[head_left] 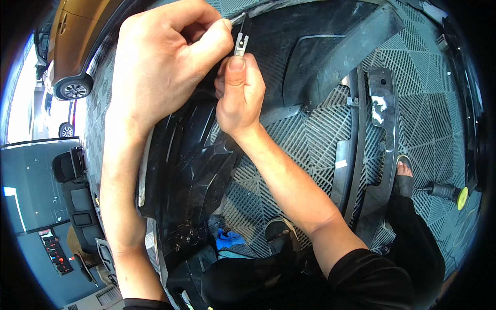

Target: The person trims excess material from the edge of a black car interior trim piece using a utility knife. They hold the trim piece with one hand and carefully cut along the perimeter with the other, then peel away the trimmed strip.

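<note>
My right hand (241,95) is closed, its thumb pressed along what looks like a small utility knife (241,45). A silver, forked metal end with a pale pin shows above the thumb, and a thin black blade rises from it; the handle is hidden in my fist. Close beside it, my left hand (165,59) is closed in a pinch, its thumb tip near the blade. What those fingers hold, if anything, is hidden. Both hands are over a large black plastic car bumper (199,155), which curves from the top down the left side.
Narrow dark trim pieces (380,150) lie right of my forearm on the grey grid floor (429,119). A blue cloth (230,239) lies near my feet. At far right is a dark cylindrical tool with a yellow disc (462,198). An orange-brown car (77,36) and a black chair (80,201) stand left.
</note>
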{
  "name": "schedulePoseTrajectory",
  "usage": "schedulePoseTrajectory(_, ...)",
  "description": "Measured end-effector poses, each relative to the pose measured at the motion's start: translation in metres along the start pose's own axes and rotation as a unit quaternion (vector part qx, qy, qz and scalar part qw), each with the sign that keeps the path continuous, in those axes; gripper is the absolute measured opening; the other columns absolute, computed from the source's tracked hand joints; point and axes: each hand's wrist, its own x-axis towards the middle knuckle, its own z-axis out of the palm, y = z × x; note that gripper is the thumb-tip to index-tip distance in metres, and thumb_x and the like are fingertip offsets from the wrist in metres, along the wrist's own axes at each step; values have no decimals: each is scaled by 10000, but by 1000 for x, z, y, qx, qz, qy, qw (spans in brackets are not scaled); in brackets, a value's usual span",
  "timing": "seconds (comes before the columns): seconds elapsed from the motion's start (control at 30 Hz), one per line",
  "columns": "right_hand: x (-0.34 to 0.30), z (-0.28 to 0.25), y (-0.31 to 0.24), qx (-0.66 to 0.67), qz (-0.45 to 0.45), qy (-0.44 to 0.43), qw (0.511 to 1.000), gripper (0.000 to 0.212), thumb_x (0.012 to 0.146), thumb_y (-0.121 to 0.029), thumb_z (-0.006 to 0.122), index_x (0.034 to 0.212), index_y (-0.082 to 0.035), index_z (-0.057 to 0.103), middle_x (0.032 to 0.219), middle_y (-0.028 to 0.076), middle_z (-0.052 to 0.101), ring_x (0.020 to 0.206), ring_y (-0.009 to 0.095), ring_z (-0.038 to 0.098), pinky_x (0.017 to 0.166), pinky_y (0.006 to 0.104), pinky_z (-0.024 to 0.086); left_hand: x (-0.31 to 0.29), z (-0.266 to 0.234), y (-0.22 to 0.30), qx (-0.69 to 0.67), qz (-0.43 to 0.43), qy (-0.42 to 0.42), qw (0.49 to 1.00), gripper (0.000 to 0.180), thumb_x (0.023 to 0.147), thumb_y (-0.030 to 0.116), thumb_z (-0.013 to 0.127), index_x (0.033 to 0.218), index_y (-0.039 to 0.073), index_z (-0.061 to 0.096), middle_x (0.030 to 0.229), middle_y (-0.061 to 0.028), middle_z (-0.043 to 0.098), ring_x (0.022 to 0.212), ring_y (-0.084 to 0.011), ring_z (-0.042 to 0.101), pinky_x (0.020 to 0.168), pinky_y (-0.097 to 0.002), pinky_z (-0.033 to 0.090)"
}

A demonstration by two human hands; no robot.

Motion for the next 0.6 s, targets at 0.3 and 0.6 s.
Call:
schedulePoseTrajectory(0.3,3,-1,-5,-110,-32,17,993,478,1076,-455,472,868,-28,524,616,59,537,562,119,520,532,320,425,1,0,2,-3,-14,7,1000,193,922,170,698,973,-11,742,788,-69,722,737,-110,665,694,-264,526)
schedulePoseTrajectory(0.6,5,-6,-7,-114,-31,-8,993,488,1077,-460,466,880,-20,536,609,64,539,557,128,547,522,313,425,0,0,2,-1,-17,7,1000,182,916,156,689,970,-10,741,777,-61,712,723,-99,642,679,-262,511)
